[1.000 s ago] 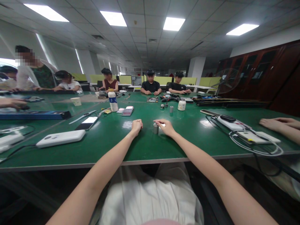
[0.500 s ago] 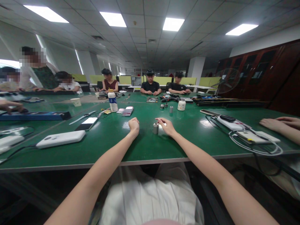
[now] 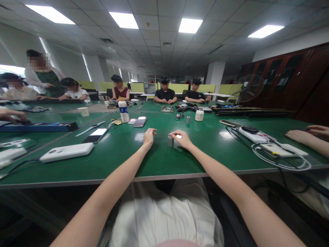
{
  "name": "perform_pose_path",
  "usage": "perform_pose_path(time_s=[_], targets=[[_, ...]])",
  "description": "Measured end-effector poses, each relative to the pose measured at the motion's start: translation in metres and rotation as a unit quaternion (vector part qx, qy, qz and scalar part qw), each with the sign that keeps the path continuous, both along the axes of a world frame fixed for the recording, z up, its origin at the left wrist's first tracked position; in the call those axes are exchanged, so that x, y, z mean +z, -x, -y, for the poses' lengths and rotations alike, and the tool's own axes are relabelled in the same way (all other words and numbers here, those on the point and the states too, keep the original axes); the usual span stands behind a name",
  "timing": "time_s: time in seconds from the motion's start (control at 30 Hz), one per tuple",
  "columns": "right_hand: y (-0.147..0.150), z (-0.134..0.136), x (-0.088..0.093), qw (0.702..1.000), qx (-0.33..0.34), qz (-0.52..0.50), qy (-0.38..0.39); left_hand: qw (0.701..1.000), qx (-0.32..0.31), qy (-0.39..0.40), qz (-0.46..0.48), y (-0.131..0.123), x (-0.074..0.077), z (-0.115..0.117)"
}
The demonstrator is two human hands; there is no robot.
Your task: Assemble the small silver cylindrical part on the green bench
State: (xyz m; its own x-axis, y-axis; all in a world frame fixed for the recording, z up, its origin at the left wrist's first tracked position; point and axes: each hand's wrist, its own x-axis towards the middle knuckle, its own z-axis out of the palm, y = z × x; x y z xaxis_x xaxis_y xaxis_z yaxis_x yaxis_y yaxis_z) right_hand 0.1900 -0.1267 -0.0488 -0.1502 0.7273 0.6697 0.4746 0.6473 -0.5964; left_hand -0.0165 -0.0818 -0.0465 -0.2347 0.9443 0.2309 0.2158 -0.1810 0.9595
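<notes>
A small grey metal cylinder (image 3: 170, 141) stands upright on the green table (image 3: 164, 164) in front of me. The fingertips of my right hand (image 3: 182, 140) are closed at its top edge, coming from the right side. To the left, my left hand (image 3: 148, 137) rests on its side on the table, fingers loosely stretched toward the cylinder and nothing visible in them. A gap of bare table separates that hand from the cylinder. Farther back stands a similar grey cylinder (image 3: 188, 119), near a small white jar (image 3: 199, 115).
On the left are a white power bank (image 3: 67, 153), a phone (image 3: 95, 136) and a bottle (image 3: 124, 110). At right, a power strip (image 3: 250, 134) lies among cables, beside another person's hands (image 3: 299, 136). Several people sit around the table. A power drill (image 3: 189, 107) lies farther back.
My left hand has loosened from a fist, its fingers now reaching rightward. The right fingertips have come down onto the top of the cylinder, which stays in place.
</notes>
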Motion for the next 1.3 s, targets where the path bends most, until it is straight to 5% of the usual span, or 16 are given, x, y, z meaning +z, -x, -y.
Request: perform_pose_path(time_s=[0.37, 0.6, 0.8, 1.03, 1.3], targets=[[-0.043, -0.033, -0.02, 0.981, -0.184, 0.022, 0.057, 0.998, -0.021, -0.025, -0.062, 0.001, 0.004, 0.013], [-0.053, -0.039, -0.033, 0.972, -0.217, 0.045, 0.081, 0.998, 0.004, -0.008, -0.063, 0.002, 0.006, 0.014], [-0.047, -0.03, -0.024, 0.977, -0.194, 0.046, 0.077, 0.999, -0.005, 0.016, -0.047, 0.0, 0.006, 0.012], [-0.016, -0.011, 0.002, 0.996, -0.075, 0.048, -0.011, 0.998, -0.044, 0.013, -0.05, -0.002, 0.005, 0.015], [-0.002, -0.003, 0.002, 0.998, -0.01, 0.054, -0.042, 0.997, -0.036, -0.009, -0.065, 0.0, 0.005, 0.019]])
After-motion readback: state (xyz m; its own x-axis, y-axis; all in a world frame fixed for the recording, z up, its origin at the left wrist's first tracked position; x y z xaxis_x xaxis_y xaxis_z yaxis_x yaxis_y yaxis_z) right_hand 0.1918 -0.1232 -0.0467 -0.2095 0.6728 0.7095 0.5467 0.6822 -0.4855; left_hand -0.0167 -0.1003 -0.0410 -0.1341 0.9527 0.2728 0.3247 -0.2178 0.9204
